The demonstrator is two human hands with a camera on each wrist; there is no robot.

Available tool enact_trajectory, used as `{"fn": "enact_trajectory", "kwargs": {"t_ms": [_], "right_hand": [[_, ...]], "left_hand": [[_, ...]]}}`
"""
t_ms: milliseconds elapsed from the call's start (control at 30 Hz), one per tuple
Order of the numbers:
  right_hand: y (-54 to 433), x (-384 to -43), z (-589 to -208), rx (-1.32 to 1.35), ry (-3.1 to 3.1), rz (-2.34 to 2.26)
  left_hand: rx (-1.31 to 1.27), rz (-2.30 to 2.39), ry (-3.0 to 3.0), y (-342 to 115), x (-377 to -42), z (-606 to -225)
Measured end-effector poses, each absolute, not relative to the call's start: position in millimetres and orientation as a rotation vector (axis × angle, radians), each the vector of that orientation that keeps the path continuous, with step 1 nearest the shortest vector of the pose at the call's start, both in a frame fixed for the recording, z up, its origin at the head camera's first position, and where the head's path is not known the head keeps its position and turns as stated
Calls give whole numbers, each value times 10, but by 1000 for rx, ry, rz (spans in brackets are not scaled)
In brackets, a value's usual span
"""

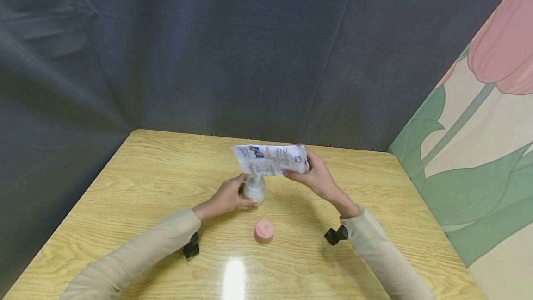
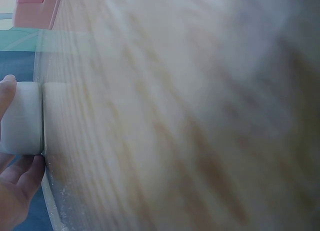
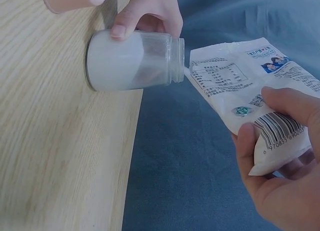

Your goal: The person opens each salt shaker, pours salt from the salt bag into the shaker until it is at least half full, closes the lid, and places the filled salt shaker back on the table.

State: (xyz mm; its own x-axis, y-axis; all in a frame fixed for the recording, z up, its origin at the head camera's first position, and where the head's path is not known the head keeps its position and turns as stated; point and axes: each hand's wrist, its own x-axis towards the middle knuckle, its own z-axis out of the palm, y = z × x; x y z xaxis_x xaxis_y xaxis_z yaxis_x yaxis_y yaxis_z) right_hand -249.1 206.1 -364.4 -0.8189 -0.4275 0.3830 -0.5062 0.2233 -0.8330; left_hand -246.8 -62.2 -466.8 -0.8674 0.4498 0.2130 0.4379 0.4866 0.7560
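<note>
A small clear glass jar (image 1: 255, 190), partly filled with white grains, stands upright on the table. My left hand (image 1: 226, 196) grips its side, thumb on one side and fingers on the other; the left wrist view shows the jar's base (image 2: 22, 118) between them. In my right hand (image 1: 317, 176) is a white printed packet (image 1: 272, 158), tilted so its corner hangs at the jar's mouth. The right wrist view shows a thin white stream (image 3: 188, 73) running from that corner into the jar. Nearer than the jar, a pink lid (image 1: 264, 230) lies on the tabletop.
The wood-grain table (image 1: 175, 161) ends at a dark curtain (image 1: 241, 59) behind and to the left. A wall with painted tulips (image 1: 470, 161) rises on the right. Black camera mounts (image 1: 336, 234) hang under both wrists. White specks (image 2: 70, 206) lie on the table in the left wrist view.
</note>
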Motion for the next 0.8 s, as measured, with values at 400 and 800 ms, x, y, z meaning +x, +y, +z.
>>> {"fn": "enact_trajectory", "kwargs": {"t_ms": [400,800], "right_hand": [[2022,-2488,-3617,884,-2420,1652],[2009,-2514,-3644,881,-2432,1634]], "left_hand": [[813,1367,2689,-625,-2464,-4659],[813,1346,2684,-617,-2476,-4664]]}}
